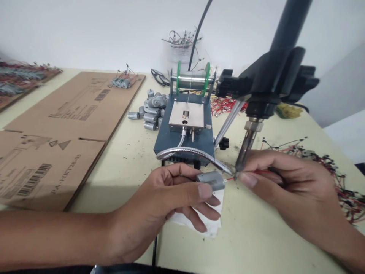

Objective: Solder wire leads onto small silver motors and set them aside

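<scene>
Sideways, a silver DC motor (211,180) lies pinched between the thumb and fingers of the left hand (168,205), its long axis pointing toward the right hand (288,182), which closes on a thin red wire (230,179) reaching the motor's end, just under a clamped soldering iron (245,146).

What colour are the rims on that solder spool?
Green: the spool rims, clearest in the head view.

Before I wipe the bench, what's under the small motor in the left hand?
A white paper tissue lies under the small motor, on the pale tabletop. The fingers of the left hand cover the tissue directly beneath it.
</scene>
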`<act>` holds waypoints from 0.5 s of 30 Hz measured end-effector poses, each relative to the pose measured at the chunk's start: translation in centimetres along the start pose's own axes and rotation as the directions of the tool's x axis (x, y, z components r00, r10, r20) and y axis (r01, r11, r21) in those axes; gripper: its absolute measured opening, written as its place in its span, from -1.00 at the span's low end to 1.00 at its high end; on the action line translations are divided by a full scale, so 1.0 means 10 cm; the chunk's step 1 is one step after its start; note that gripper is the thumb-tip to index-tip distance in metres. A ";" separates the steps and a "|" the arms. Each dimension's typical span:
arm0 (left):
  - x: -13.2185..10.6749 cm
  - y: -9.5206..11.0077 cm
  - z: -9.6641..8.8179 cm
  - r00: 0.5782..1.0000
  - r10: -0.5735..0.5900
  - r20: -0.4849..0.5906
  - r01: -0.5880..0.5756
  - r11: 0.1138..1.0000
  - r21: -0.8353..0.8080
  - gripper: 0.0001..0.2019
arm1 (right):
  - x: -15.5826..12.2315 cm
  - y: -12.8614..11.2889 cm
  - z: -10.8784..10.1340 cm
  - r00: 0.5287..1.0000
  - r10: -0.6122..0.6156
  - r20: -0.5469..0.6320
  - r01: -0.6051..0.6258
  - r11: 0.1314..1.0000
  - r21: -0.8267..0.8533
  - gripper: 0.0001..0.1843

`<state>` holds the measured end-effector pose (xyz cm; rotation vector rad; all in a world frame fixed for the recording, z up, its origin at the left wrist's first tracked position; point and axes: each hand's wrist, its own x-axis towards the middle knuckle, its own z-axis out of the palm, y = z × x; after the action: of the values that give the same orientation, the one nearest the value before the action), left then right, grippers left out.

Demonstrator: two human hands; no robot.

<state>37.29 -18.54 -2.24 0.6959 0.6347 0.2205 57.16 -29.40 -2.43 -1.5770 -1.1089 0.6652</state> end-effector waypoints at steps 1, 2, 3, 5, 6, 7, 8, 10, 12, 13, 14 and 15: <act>-0.01 0.00 0.00 1.000 0.000 -0.002 0.000 1.000 0.003 -0.75 | 0.00 0.00 0.00 1.000 -0.007 -0.002 0.007 1.000 -0.003 -0.82; -0.01 0.00 0.00 1.000 -0.001 -0.004 0.001 1.000 0.003 -0.75 | 0.01 0.00 0.00 1.000 -0.011 0.001 0.011 1.000 -0.001 -0.83; -0.01 -0.01 0.00 1.000 -0.004 -0.008 0.004 1.000 0.000 -0.75 | 0.01 -0.01 0.00 1.000 -0.009 0.000 0.009 1.000 0.006 -0.85; -0.02 -0.01 0.00 1.000 -0.006 -0.007 0.006 1.000 -0.009 -0.75 | 0.01 -0.01 -0.01 1.000 -0.002 0.013 0.002 1.000 0.026 -0.87; -0.01 -0.01 0.01 1.000 -0.004 -0.005 0.004 1.000 -0.013 -0.75 | 0.01 -0.01 -0.01 1.000 -0.001 0.019 0.000 1.000 0.028 -0.88; -0.01 0.00 0.01 1.000 -0.005 0.001 0.005 1.000 -0.013 -0.75 | 0.01 0.00 -0.02 1.000 0.000 0.020 0.000 1.000 0.022 -0.88; -0.01 0.00 0.01 1.000 -0.004 0.004 0.004 1.000 -0.013 -0.75 | 0.01 0.00 -0.02 1.000 -0.004 0.022 0.004 1.000 0.012 -0.88; 0.00 0.00 0.01 1.000 -0.002 0.008 0.002 1.000 -0.013 -0.76 | 0.01 0.00 -0.02 0.999 -0.022 0.027 0.023 1.000 -0.011 -0.86; 0.00 0.00 0.01 1.000 0.000 0.009 0.000 1.000 -0.013 -0.77 | 0.01 0.00 -0.02 0.999 -0.034 0.019 0.034 0.999 -0.020 -0.85; 0.00 0.01 0.01 1.000 0.002 0.011 -0.002 1.000 -0.014 -0.78 | 0.01 0.00 -0.02 0.999 -0.031 0.014 0.031 0.999 -0.020 -0.85; 0.00 0.01 0.01 1.000 0.004 0.014 -0.004 1.000 -0.015 -0.78 | 0.00 0.00 -0.02 0.999 -0.028 0.016 0.028 0.999 -0.018 -0.86; 0.00 0.01 0.02 1.000 0.004 0.018 -0.004 1.000 -0.014 -0.78 | 0.00 0.00 -0.03 1.000 -0.020 0.017 0.020 1.000 -0.018 -0.88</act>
<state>37.39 -18.51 -2.05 0.6848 0.6139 0.2219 57.38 -29.50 -2.32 -1.5765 -1.1443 0.6574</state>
